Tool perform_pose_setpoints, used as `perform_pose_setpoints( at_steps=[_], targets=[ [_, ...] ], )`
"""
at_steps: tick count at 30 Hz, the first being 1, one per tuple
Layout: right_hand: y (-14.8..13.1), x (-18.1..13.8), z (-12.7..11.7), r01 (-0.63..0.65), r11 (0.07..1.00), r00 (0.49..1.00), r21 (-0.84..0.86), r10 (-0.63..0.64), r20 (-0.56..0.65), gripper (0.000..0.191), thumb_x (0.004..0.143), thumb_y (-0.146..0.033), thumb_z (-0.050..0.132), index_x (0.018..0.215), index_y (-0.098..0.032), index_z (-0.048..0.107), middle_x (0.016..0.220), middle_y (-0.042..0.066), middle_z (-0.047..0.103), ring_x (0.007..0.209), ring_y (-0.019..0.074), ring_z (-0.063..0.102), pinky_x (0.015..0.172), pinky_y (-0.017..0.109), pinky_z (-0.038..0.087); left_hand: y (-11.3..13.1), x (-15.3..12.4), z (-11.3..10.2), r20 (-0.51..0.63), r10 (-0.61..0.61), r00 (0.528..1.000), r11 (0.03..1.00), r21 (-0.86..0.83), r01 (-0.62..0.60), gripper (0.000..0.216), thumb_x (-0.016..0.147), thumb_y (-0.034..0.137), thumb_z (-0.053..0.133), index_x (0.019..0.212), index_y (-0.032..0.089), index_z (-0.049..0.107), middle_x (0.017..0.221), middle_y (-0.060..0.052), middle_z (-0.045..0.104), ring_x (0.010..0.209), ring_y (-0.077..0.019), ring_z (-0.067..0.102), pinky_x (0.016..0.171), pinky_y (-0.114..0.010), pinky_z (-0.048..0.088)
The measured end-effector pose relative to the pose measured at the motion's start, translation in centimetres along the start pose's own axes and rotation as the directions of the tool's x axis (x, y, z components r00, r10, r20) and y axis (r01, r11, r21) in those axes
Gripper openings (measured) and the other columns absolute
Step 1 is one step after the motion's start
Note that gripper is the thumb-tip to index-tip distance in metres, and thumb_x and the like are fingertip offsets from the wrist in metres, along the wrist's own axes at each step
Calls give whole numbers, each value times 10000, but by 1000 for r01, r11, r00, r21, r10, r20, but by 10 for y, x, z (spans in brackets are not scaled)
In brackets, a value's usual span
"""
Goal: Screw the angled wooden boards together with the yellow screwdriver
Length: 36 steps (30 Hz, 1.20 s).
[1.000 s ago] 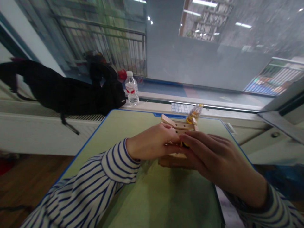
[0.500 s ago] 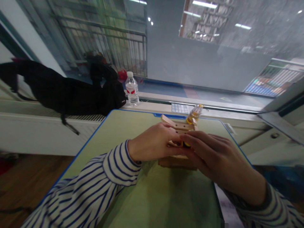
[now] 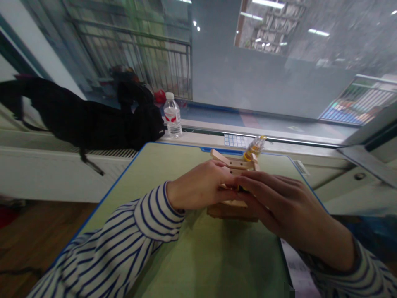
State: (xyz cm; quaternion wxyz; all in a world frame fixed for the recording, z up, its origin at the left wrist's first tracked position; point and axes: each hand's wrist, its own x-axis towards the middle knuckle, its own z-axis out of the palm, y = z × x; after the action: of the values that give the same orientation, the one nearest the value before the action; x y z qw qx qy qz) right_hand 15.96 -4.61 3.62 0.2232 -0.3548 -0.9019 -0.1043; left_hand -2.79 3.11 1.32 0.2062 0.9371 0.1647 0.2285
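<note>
Wooden frame point(image 3: 245, 165), pale and pierced with small holes, is partly hidden by hands point(image 3: 203, 185) set together, grip unclear.

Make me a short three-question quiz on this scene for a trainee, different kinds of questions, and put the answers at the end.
1. True or false: seen from the head camera, the clear bottle with a white cap stands to the right of the black bag.

2. Which thing are the left hand and the right hand closest to?
A) the black bag
B) the wooden piece with holes
C) the clear bottle with a white cap

3. Fill in: the green tabletop has a ____ edge.

Key: 1. True. 2. B. 3. Blue.
</note>
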Motion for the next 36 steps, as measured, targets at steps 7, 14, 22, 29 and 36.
perform_pose_setpoints(
  at_steps=[7, 14, 22, 29, 36],
  targets=[
    [-1, 1, 2, -26, 1000, 1000, 13, 26, 0, 298, 891, -224, 505, 1181, -158, 518, 1145, 96, 629, 975, 195, 622, 814, 342, 533, -1, 0, 0, 23, -2, 1000, 999, -33, 2, 263, 876, 395, 504, 888, 198, 679, 806, -27, 669, 864, -152, 609, 868, -287, 428],
    [0, 3, 6, -41, 998, 999, 43, 42, -18, 243, 910, -250, 475, 1111, -135, 552, 1083, 117, 640, 933, 200, 632, 758, 344, 543, -3, 1, 0, 46, 37, 998, 993, -115, -32, 234, 896, 330, 489, 933, 183, 668, 880, -48, 673, 896, -157, 595, 874, -294, 420],
    [2, 0, 7, -66, 995, 998, 70, 66, 7, 253, 903, -232, 485, 1131, -140, 545, 1085, 103, 625, 932, 192, 619, 773, 355, 540, 1, 2, -1, 3, 51, 999, 987, -150, -50, 197, 883, 302, 516, 912, 191, 677, 991, -47, 673, 987, -156, 594, 920, -291, 418],
    [6, 1, 5, -95, 990, 994, 99, 90, 60, 325, 902, -262, 487, 1216, -178, 509, 1189, 90, 597, 1009, 199, 599, 850, 372, 518, 0, 0, 1, -29, -23, 999, 996, -87, 20, 270, 851, 409, 540, 827, 181, 683, 823, -34, 686, 878, -161, 622, 881, -301, 443],
    [9, 0, -2, -104, 974, 994, 202, 96, 48, 400, 890, -175, 478, 1289, -170, 462, 1312, 91, 530, 1130, 171, 546, 949, 330, 468, -1, 1, 3, -40, -35, 999, 992, -126, 29, 133, 834, 274, 595, 867, 164, 663, 967, -28, 672, 969, -143, 593, 900, -275, 421]
  ],
)
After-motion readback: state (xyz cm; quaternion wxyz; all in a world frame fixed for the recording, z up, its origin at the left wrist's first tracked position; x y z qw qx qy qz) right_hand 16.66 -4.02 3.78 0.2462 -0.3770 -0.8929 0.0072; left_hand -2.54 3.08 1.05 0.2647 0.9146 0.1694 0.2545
